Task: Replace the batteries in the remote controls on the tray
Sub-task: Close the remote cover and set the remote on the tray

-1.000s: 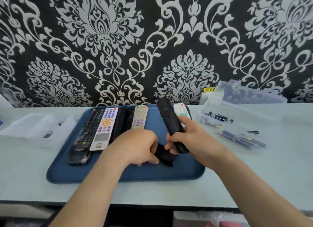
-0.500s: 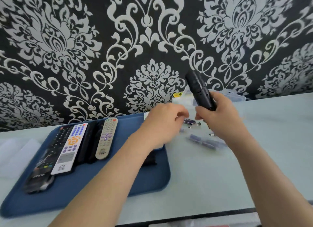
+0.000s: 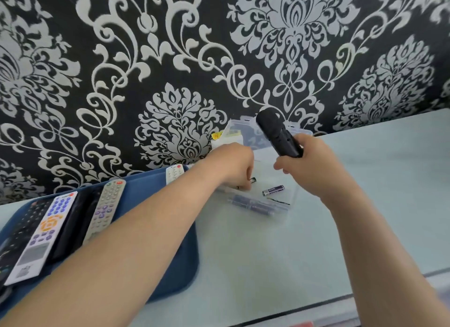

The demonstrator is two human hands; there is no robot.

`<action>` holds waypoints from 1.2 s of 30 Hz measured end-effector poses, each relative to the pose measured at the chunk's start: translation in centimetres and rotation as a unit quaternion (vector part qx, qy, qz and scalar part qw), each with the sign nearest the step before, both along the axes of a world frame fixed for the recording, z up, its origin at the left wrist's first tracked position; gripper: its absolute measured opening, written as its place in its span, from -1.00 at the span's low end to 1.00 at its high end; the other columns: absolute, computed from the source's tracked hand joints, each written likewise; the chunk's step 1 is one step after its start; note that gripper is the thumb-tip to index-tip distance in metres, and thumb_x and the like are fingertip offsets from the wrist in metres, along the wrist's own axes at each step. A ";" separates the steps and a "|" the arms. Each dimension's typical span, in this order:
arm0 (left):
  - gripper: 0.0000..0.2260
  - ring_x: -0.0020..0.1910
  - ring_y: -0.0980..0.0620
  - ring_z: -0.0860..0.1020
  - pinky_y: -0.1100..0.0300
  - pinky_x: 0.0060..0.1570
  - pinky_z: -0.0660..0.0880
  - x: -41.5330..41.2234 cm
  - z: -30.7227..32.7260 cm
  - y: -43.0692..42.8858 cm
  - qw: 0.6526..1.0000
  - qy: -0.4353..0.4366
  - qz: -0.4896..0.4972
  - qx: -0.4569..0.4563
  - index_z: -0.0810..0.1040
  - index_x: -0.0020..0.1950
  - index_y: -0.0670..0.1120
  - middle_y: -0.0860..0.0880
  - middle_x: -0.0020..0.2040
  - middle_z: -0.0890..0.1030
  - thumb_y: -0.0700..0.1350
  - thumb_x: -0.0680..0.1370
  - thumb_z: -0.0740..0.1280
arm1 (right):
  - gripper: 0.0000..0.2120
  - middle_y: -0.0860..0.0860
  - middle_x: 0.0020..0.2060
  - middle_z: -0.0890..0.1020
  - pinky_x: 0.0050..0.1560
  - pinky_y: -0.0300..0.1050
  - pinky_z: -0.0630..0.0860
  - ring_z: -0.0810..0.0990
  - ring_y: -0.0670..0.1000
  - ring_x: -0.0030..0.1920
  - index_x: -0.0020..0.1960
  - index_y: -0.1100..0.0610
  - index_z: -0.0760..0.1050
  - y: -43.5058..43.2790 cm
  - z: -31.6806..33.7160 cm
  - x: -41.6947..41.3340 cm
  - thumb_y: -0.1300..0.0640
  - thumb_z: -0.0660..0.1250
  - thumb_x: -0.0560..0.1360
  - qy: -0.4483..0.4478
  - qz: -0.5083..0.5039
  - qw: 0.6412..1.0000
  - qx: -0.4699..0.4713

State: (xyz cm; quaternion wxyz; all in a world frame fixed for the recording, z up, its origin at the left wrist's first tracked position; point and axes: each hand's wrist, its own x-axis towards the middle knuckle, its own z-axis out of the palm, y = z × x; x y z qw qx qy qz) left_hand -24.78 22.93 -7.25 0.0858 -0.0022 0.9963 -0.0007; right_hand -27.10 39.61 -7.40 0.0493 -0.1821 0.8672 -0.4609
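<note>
At the far left a dark blue plastic tray [image 3: 170, 265] is seen on the pale tabletop [image 3: 365, 204], and a row of remote controls is laid side by side on it: a white remote with blue keys and an orange ring [image 3: 46, 231], a plain black remote [image 3: 70, 226] beside it, a grey remote with pastel keys [image 3: 104, 209], and, at the tray's far corner, a small white remote [image 3: 174, 173], partly hidden by the forearm; just right of the tray the left hand [image 3: 233, 165] is lowered into a shallow clear plastic box [image 3: 292, 197], its fingers curled down over a dark-ended battery [image 3: 252, 180]; whether that battery is actually pinched cannot be told, since the fingertips are hidden; a purple cylindrical battery [image 3: 273, 190] is seen loose in the box just beside it, with more blurred through the near wall; further right a slim black remote control [image 3: 277, 136] is held tilted above the box, gripped firmly at its lower end by the right hand [image 3: 309, 168]. The step in hand is judged to be the fetching of a fresh cell for this remote; next, a secure pinch on one battery would be needed, then its poles matched to the compartment, which is not visible from here.
</note>
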 end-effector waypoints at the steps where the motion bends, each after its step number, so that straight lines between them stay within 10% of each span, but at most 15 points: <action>1: -0.95 -0.18 0.04 0.59 0.17 -0.15 0.56 0.0 0.4 -0.1 1.000 -0.005 -0.003 -0.001 0.65 -0.19 -0.01 0.07 -0.23 0.65 -0.06 0.39 0.46 | -0.85 0.19 -0.20 0.63 -0.27 -0.05 0.43 0.53 0.15 -0.25 -0.01 0.18 0.48 0.1 -0.1 0.0 0.22 0.38 0.43 0.000 0.001 1.000 0.005; 15: -0.82 -0.29 0.01 0.49 0.19 -0.29 0.44 0.3 1.9 -1.5 0.984 -0.121 -0.066 -0.110 0.54 -0.29 0.00 0.09 -0.35 0.48 -0.21 0.49 0.36 | -0.82 0.09 -0.10 0.65 -0.17 0.17 0.65 0.70 0.00 -0.35 0.05 0.08 0.36 -3.3 -0.3 1.3 0.26 0.23 0.49 -0.033 0.072 0.997 -0.020; 20: -0.91 -0.23 0.13 0.62 0.24 -0.17 0.52 0.8 2.6 -4.0 0.991 -0.044 0.007 0.125 0.65 -0.10 -0.10 0.06 -0.22 0.68 -0.09 0.46 0.47 | -0.82 0.13 -0.11 0.61 -0.15 0.19 0.65 0.68 0.13 -0.26 0.05 0.10 0.36 -3.4 -0.5 0.7 0.25 0.29 0.48 -0.042 0.057 0.997 -0.023; 26: -0.93 -0.26 0.09 0.67 0.32 -0.27 0.57 2.4 3.1 -4.6 0.874 -0.010 0.094 0.476 0.58 -0.12 -0.17 -0.08 -0.25 0.70 -0.32 0.50 0.39 | -0.72 0.06 -0.16 0.56 -0.31 -0.04 0.58 0.58 0.08 -0.29 0.06 0.08 0.43 -5.0 -0.7 0.9 0.17 0.47 0.44 -0.064 0.065 0.990 -0.104; 32: -0.80 -0.16 -0.01 0.70 0.25 -0.23 0.60 2.9 2.3 -4.6 0.845 -0.011 0.116 0.521 0.54 0.10 -0.10 -0.22 -0.08 0.70 -0.32 0.54 0.35 | -0.75 0.02 -0.25 0.62 -0.14 0.08 0.65 0.62 0.10 -0.26 -0.05 0.03 0.49 -5.6 -0.8 0.7 0.19 0.53 0.38 -0.038 0.050 0.993 -0.104; 36: -0.86 -0.15 -0.04 0.68 0.08 -0.09 0.63 2.7 1.8 -4.2 0.921 -0.004 0.078 0.381 0.57 -0.05 -0.13 -0.14 -0.16 0.70 -0.34 0.51 0.30 | -0.77 0.13 -0.24 0.63 -0.22 0.05 0.61 0.61 0.18 -0.26 -0.03 0.11 0.47 -5.3 -1.0 0.3 0.27 0.41 0.36 0.000 0.041 0.999 0.005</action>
